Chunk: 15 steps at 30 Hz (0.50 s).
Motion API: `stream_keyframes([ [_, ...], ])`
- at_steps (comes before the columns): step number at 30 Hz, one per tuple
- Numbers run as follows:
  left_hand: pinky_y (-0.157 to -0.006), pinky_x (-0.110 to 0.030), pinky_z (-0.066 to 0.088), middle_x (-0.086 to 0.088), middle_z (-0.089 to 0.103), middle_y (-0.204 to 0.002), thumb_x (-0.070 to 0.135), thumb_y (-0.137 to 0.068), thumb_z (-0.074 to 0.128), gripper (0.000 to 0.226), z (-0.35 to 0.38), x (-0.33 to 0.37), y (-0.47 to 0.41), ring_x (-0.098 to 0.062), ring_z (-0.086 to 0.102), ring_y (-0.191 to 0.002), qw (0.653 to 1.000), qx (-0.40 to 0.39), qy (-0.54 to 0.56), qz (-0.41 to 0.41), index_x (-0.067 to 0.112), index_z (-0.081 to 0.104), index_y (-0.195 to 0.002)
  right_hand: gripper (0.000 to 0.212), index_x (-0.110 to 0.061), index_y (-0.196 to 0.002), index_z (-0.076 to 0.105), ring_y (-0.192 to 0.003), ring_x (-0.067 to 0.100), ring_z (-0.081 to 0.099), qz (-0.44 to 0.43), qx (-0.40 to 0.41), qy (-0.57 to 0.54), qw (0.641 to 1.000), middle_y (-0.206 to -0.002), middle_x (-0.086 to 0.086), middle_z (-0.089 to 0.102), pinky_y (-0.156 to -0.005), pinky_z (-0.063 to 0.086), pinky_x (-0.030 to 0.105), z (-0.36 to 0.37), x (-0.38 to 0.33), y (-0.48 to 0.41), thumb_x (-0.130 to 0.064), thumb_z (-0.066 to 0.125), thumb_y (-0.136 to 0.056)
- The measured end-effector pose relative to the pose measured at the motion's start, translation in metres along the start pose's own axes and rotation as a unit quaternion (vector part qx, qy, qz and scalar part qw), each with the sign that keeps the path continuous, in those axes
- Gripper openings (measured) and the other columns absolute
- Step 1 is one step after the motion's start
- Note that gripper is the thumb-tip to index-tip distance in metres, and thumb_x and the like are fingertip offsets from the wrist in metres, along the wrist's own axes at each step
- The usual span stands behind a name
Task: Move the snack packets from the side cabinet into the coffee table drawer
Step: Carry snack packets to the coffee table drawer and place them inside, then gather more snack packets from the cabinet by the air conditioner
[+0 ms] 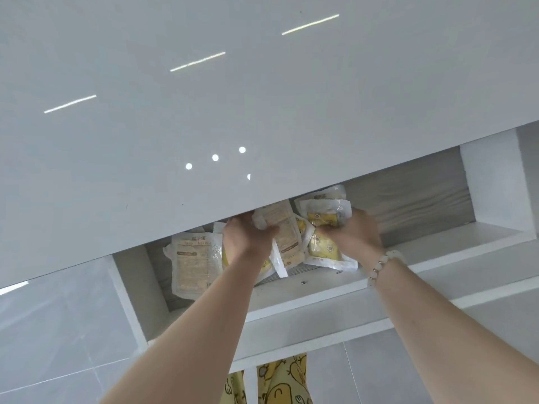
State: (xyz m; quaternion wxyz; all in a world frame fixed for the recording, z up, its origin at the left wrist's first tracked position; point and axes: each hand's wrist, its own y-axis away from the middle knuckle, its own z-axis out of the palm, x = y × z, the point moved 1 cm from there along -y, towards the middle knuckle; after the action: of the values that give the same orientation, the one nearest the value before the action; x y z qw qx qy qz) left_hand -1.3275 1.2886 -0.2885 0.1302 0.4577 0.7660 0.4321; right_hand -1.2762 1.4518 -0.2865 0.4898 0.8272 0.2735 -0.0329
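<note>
**A:** Where are we at with the snack packets [323, 252]?

**B:** They're all in the side cabinet [262, 97], in the open compartment under its glossy white top. We've got both arms reaching in there. Most of the packets are heaped in the middle against the grey wood-grain back panel [408, 205]. One more packet [191, 260] leans on its own at the left end, just beside our left wrist.

**A:** What are the hands doing?

**B:** On the left hand [248, 237], the fingers are curled round a white packet [280, 223] with its printed back facing us, tilted up out of the heap. The right hand [355, 231] is a bit blurry, but its fingers are closed on the edge of a yellow packet [323, 218] at the top of the pile. The two hands are near each other, with packets between them.

**A:** Anything else in shot?

**B:** There's a pale bead bracelet [382, 266] on our right wrist. Yellow duck-print fabric [283, 380] shows below the shelf edge, and there are grey floor tiles [58, 330] underneath.
</note>
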Motion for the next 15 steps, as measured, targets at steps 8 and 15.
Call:
stream_keyframes([
  [8, -0.072, -0.029, 0.046, -0.002, 0.063, -0.1, 0.039, -0.082, 0.067, 0.034, -0.001, 0.008, 0.008, -0.021, 0.055, -0.099, 0.985, 0.035, -0.169, 0.026, 0.016, 0.056, -0.105, 0.049, -0.012, -0.114, 0.045, -0.098, 0.027, 0.062, -0.033, 0.065, 0.164, 0.984, -0.102, 0.006, 0.064, -0.064, 0.039, 0.026, 0.002, -0.011, -0.009, -0.027, 0.075, -0.078],
  [15, -0.1, -0.034, 0.036, -0.008, 0.047, -0.133, 0.036, -0.088, 0.063, 0.056, 0.001, 0.019, 0.018, -0.025, 0.042, -0.126, 0.97, 0.025, -0.243, 0.015, 0.009, 0.039, -0.131, 0.064, -0.004, -0.134, 0.03, -0.121, 0.028, 0.041, 0.006, 0.054, 0.251, 0.966, -0.133, 0.015, 0.039, -0.098, 0.042, 0.036, 0.017, -0.02, -0.002, -0.013, 0.065, -0.082],
])
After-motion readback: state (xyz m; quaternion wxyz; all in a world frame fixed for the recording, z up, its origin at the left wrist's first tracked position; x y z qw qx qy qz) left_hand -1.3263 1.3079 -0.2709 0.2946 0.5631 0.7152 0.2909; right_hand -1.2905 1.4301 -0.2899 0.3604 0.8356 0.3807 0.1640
